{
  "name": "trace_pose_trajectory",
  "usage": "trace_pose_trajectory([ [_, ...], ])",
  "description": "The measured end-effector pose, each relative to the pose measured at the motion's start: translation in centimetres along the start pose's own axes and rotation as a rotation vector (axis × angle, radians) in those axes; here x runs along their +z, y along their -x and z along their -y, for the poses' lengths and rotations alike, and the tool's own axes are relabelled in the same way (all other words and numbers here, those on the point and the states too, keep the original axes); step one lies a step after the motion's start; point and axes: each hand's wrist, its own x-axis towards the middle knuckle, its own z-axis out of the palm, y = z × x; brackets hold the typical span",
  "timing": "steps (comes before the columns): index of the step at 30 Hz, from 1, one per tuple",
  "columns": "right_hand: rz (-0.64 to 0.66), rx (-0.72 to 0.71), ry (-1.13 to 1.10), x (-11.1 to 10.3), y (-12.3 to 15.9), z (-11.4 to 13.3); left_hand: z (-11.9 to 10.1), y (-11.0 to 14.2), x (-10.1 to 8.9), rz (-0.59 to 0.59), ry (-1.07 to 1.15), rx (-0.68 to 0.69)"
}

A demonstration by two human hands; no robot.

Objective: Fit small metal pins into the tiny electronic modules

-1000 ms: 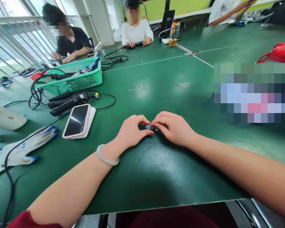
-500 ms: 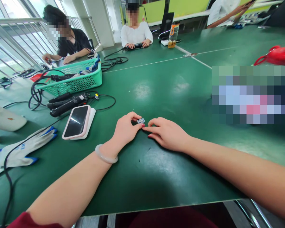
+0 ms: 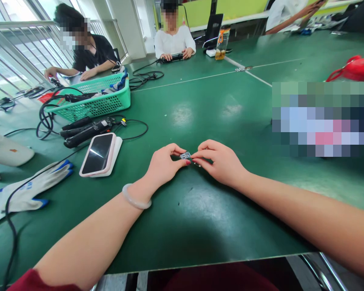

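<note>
My left hand (image 3: 165,163), with a pale bangle on its wrist, pinches a small flat piece with a black-and-white pattern (image 3: 185,155) between thumb and fingers, a little above the green table. Its kind is too small to make out; it looks like a tiny circuit board. My right hand (image 3: 223,163) is close on the right, with its fingers drawn together and the index fingertip at the edge of the patterned piece. A tiny shiny bit (image 3: 197,164) shows at the right thumb, too small to name.
To the left lie a phone (image 3: 98,153), a white-and-blue work glove (image 3: 33,188), black handled tools (image 3: 89,131) with cables, and a green plastic basket (image 3: 100,103). A bottle (image 3: 221,44) stands far back. A red object (image 3: 358,68) is at right. People sit across the green table (image 3: 200,226).
Both hands have shifted slightly to the right, the patterned piece moving along in my left hand. My right hand has risen a little, and a tiny shiny bit now shows at its thumb.
</note>
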Motion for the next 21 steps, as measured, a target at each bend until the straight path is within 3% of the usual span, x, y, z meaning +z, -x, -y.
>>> trace_pose_trajectory([
  [8,-0.196,-0.115,0.055,-0.4,0.0,0.1,-0.6,0.1,0.1,0.129,0.37,-0.068],
  [12,-0.204,-0.169,0.102,-0.9,0.0,0.2,-0.7,0.0,0.0,0.161,0.504,-0.099],
  [15,-0.107,-0.072,0.089,-1.4,0.0,0.1,-0.6,-0.1,0.0,0.137,0.467,-0.097],
  [18,0.112,0.106,0.084,-1.5,0.0,-0.3,-0.3,-0.2,0.1,0.107,0.393,-0.095],
  [21,0.3,0.184,0.063,-1.2,0.0,-0.5,-0.1,-0.3,0.2,0.083,0.325,-0.085],
])
